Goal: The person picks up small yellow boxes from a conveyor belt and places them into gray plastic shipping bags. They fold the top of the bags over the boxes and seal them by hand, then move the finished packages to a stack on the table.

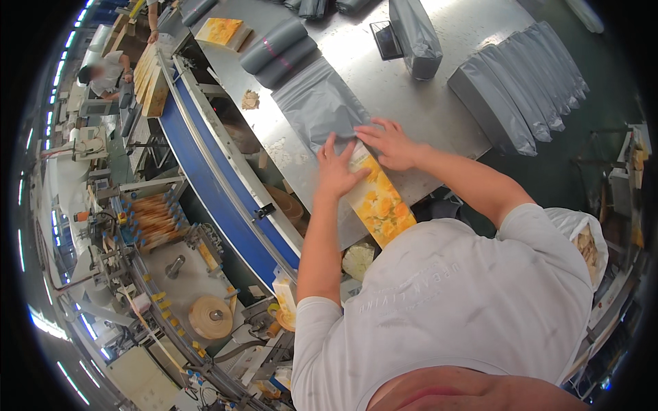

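Note:
A grey plastic bag (319, 99) lies flat on the metal table, its mouth toward me. At that mouth is the end of a long pack with a yellow and orange flower print (384, 205), which stretches back to my body; how far it reaches into the bag is hidden. My left hand (336, 171) rests over the left side where bag and pack meet, fingers spread and thumb across the pack. From the right, my right hand (389, 145) reaches to the bag's mouth, its fingers stretched out and apart with the tips touching the plastic.
Rolled grey bags (281, 51) lie beyond the flat bag. Filled grey bags (521, 85) stand in a row at right, near a dark flat tray (386, 40). A blue conveyor (212, 175) runs along the left, with machinery beyond. Another person (106, 75) works at far left.

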The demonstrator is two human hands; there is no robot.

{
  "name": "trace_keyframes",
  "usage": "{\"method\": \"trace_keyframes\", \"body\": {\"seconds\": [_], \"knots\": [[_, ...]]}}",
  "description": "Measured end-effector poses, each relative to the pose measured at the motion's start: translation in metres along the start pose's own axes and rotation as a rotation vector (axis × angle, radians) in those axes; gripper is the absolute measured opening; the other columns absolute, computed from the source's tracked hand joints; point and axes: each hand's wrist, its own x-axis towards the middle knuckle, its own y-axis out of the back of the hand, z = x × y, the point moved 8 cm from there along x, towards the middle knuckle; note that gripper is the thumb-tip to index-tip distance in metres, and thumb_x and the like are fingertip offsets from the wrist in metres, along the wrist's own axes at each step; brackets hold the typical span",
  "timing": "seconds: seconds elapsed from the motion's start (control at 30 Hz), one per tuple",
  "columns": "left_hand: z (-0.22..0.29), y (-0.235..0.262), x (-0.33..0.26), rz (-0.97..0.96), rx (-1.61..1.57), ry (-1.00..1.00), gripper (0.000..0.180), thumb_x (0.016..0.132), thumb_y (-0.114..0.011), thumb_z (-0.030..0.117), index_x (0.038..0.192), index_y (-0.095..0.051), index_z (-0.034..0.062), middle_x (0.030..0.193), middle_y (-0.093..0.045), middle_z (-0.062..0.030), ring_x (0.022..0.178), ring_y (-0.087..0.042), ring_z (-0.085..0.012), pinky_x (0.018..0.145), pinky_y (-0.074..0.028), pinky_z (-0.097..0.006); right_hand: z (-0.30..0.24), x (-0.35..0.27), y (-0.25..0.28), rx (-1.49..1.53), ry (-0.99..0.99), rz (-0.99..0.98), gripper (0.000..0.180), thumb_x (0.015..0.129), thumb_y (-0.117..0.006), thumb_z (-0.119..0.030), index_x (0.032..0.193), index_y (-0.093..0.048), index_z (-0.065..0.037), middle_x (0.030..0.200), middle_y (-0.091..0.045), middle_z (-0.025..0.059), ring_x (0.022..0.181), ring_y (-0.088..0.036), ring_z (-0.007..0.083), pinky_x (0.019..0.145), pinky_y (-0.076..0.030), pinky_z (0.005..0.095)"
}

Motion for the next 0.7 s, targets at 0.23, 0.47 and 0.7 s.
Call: {"method": "trace_keyframes", "body": {"seconds": [0.23,0.47,0.7], "knots": [[-0.072,-0.072,-0.058,0.34,-0.624,0.465,0.07,0.093,-0.079,0.037,0.145,-0.053,-0.003,0.169,-0.021,-0.0346,0.153,-0.025,-0.0565,0.125,-0.03,-0.054,-0.034,-0.031,0.009,-0.08,0.102,-0.041,0.069,0.087,-0.065,-0.013,0.154,-0.05,-0.015,0.165,-0.042,0.0024,0.149,-0.039,0.0364,0.12,-0.035,0.0516],[-0.073,-0.07,-0.102,0.482,-0.848,0.264,0.049,0.098,-0.071,0.025,0.136,-0.059,-0.0027,0.149,-0.054,-0.0298,0.144,-0.046,-0.0477,0.119,-0.038,-0.052,0.024,-0.012,-0.008,0.169,-0.254,0.282,0.024,0.094,-0.063,-0.019,0.112,-0.073,-0.008,0.118,-0.071,0.0114,0.117,-0.061,0.0373,0.1,-0.052,0.0459],[-0.115,-0.06,-0.056,0.156,0.092,0.411,0.029,0.086,-0.074,0.02,0.105,-0.077,-0.0013,0.112,-0.075,-0.0247,0.108,-0.07,-0.0414,0.095,-0.055,-0.051,0.019,-0.004,-0.04,-0.006,-0.338,-0.064,0.022,0.095,-0.062,-0.024,0.1,-0.074,-0.007,0.1,-0.075,0.0181,0.099,-0.069,0.0423,0.089,-0.056,0.0532]]}}
